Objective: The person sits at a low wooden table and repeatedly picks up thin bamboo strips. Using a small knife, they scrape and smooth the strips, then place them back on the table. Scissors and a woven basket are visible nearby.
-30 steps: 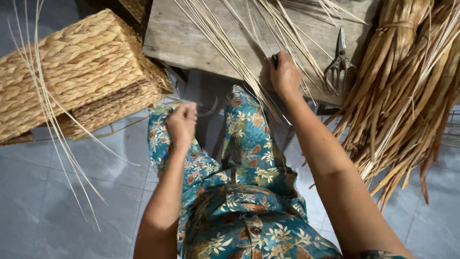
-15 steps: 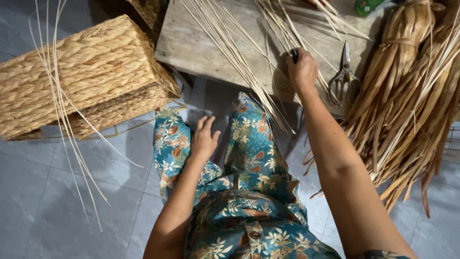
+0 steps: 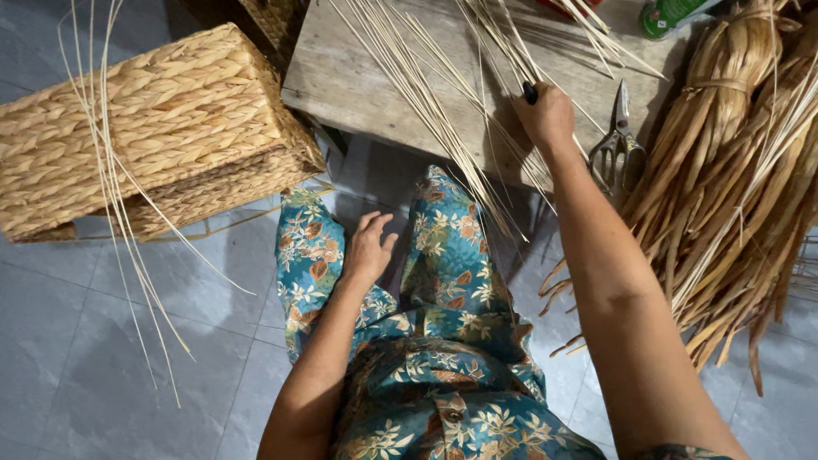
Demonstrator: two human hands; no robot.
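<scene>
A: Beyond your knees, what's largest?
B: The woven basket (image 3: 145, 128), lying tipped (inside hidden). Then the table (image 3: 341, 77), a green package (image 3: 673, 13) at its far edge.
A: Your hands?
B: Right hand (image 3: 545, 115) clenched around a dark handle (image 3: 530, 92) among the reeds (image 3: 426, 94); left hand (image 3: 368, 247) spread open on your knee.

Soft even daylight, no glare, faint shadows lay under the wooden table (image 3: 358, 77) at its near edge, focus was sharp, edges slightly bowed by wide-angle distortion.
</scene>
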